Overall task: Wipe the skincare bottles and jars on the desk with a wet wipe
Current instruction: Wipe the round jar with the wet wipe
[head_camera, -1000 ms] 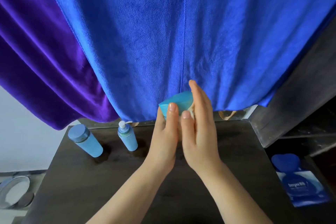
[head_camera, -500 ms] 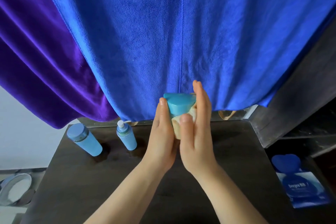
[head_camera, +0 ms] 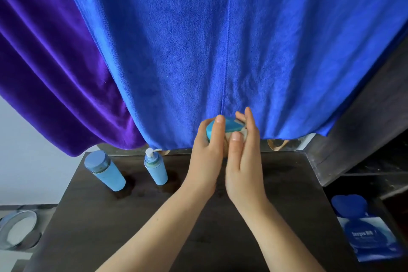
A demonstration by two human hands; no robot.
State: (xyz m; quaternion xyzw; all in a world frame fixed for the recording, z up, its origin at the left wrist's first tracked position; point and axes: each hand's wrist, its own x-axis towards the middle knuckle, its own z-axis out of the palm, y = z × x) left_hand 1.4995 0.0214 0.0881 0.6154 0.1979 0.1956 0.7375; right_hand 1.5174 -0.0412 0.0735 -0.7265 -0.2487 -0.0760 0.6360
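A small teal jar (head_camera: 229, 127) is held up above the dark desk (head_camera: 136, 216), between both hands. My left hand (head_camera: 207, 157) grips the jar from the left, its fingers curled over the lid's edge. My right hand (head_camera: 244, 161) presses a pale wet wipe (head_camera: 244, 136) against the jar's right side, thumb on the wipe and fingers mostly straight behind it. Most of the wipe and the jar's body are hidden by my hands. Two light blue bottles stand at the desk's back left: a capped bottle (head_camera: 106, 171) and a pump bottle (head_camera: 155, 168).
Blue and purple cloths (head_camera: 220, 51) hang behind the desk, close to my fingertips. A blue wet wipe pack (head_camera: 371, 236) lies to the right of the desk, lower down. A round metal-rimmed object (head_camera: 16, 228) sits at the lower left.
The jar has turned in my hands and its lid now tilts to the left. My left fingers slid higher over the lid edge. The right hand shifted along the jar's side.
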